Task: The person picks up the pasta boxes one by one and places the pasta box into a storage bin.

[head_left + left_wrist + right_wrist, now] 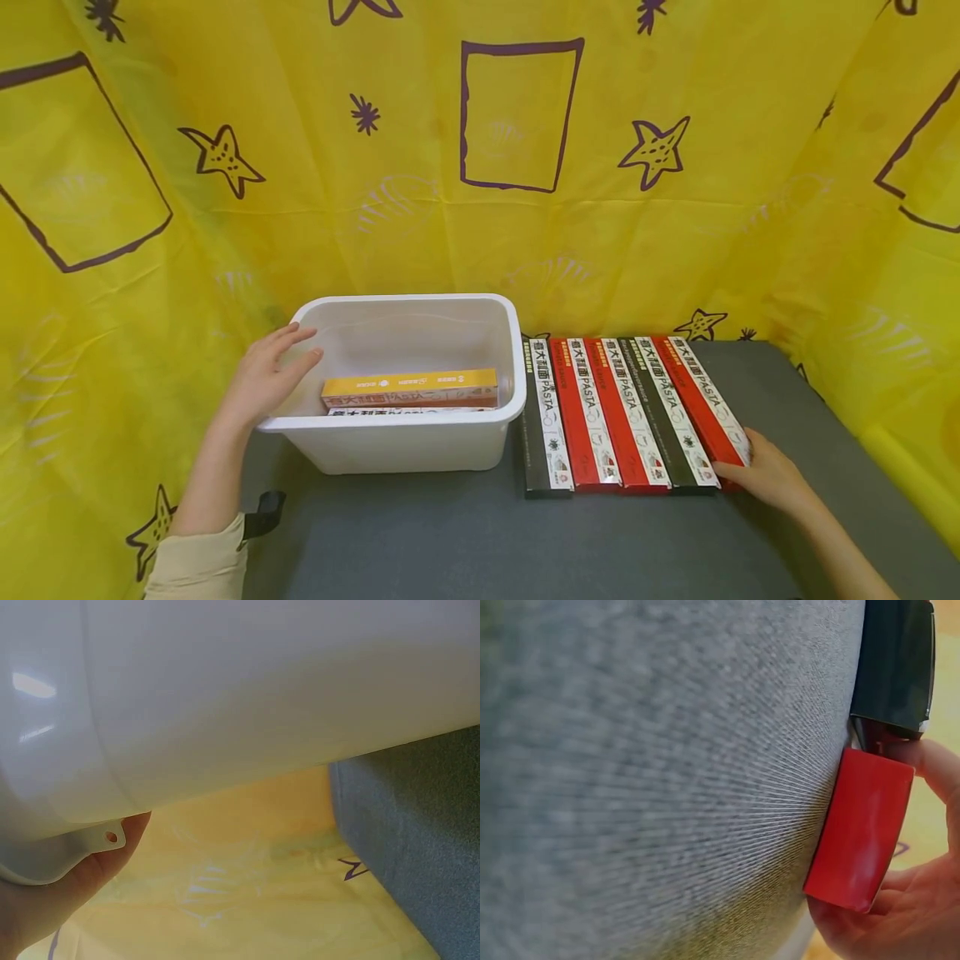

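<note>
My right hand (776, 479) grips the near end of a red pasta box (701, 408), the rightmost of a row lying flat on the table. In the right wrist view, the thumb is at the seam between this red box (861, 829) and the neighbouring black pasta box (892, 667), with fingers round the far side. At the left end of a white plastic bin (412, 442), my left hand (262, 379) rests at the rim, fingers extended over it. An orange pasta box (408, 384) and another with a white printed face (412, 411) lie inside the bin.
More pasta boxes lie side by side right of the bin: a black box (534, 442), a red box (573, 417), another red box (622, 425) and a black one. They stand on a grey table (420, 533). A yellow patterned cloth (420, 242) hangs behind and at both sides.
</note>
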`<state>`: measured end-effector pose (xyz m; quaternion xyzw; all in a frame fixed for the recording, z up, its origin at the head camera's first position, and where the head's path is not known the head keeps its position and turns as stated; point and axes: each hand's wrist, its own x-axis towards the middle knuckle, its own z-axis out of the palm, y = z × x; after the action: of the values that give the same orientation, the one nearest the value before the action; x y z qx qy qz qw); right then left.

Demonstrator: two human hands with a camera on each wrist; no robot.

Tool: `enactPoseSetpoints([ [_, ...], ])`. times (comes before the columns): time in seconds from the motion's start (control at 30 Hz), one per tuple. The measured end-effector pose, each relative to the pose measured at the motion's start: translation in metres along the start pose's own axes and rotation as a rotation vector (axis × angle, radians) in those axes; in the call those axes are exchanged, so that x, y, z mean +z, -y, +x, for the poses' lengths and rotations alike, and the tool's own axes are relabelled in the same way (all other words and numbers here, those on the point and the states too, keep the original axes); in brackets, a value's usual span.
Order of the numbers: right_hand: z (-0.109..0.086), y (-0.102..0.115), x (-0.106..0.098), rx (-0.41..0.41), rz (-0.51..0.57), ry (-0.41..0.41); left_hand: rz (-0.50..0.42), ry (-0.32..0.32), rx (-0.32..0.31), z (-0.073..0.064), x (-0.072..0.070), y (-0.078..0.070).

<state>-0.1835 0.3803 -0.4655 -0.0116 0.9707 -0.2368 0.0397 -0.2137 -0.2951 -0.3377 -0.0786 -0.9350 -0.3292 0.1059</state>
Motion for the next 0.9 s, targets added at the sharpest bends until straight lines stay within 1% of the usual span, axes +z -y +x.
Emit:
enactPoseSetpoints([
  [0.1,0.001,-0.001,0.000,0.001,-0.005,0.001,0.000,0.001,0.000,0.000,0.000,-0.001],
  [0.27,0.002,-0.003,-0.002,0.056,-0.029,0.023,-0.005,-0.002,0.001,-0.001,0.000,-0.001],
  [0.37,0.000,-0.004,-0.005,0.080,-0.032,0.014,-0.007,-0.004,0.005,-0.001,0.000,-0.001],
  [0.53,-0.003,-0.002,-0.009,0.112,0.017,-0.020,-0.008,-0.004,0.007,-0.001,0.000,-0.001],
  [0.8,-0.006,0.004,-0.013,0.187,0.095,-0.043,-0.012,-0.006,0.005,-0.001,0.000,-0.001],
  [0.9,-0.007,0.008,-0.012,0.208,0.114,-0.072,-0.013,-0.002,0.001,-0.001,0.000,-0.002],
])
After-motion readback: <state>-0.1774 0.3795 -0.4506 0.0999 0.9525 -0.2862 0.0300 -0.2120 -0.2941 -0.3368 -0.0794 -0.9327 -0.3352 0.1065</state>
